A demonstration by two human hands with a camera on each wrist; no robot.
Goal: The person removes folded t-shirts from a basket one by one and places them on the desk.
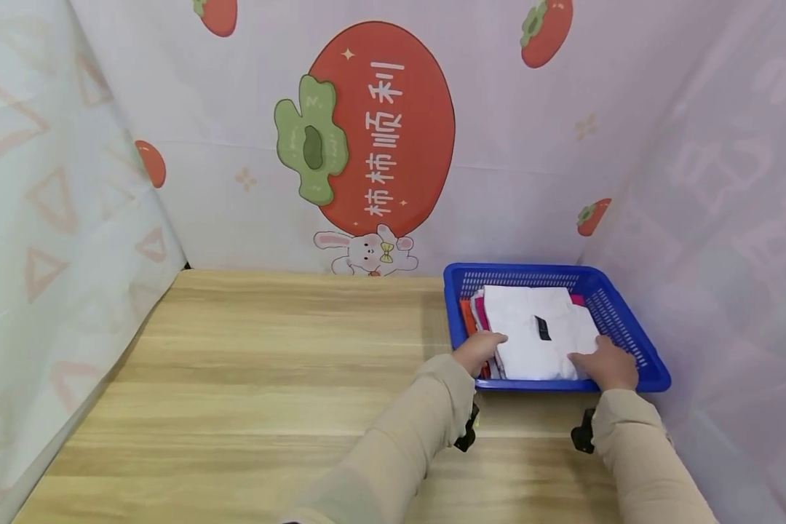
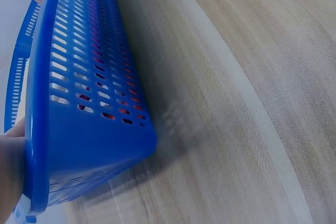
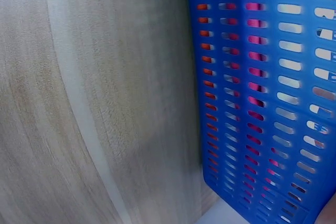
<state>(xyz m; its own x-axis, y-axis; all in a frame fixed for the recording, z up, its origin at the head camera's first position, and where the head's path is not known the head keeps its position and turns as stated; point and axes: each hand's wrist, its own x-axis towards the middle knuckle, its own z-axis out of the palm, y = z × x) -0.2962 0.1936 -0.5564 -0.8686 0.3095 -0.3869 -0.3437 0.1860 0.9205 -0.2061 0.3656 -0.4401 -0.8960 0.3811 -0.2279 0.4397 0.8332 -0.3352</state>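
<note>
A folded white shirt (image 1: 530, 349) with a dark label (image 1: 542, 328) lies on top of other folded clothes in a blue plastic basket (image 1: 651, 367). My left hand (image 1: 479, 351) holds the shirt's left edge near the basket's front left corner, its thumb on top. At the front right, my right hand (image 1: 609, 364) grips the opposite edge, thumb also on the cloth. The other fingers of both hands are mostly hidden inside the basket. In the left wrist view, the left hand (image 2: 11, 174) reaches over the basket rim (image 2: 38, 98).
Orange (image 1: 466, 316) and magenta cloth (image 1: 481, 313) shows beneath the shirt. The basket stands on a wooden table (image 1: 268, 386), close to the right-hand curtain (image 1: 727, 291). A printed backdrop (image 1: 236, 218) hangs behind the table, and another curtain (image 1: 52, 218) lines the left.
</note>
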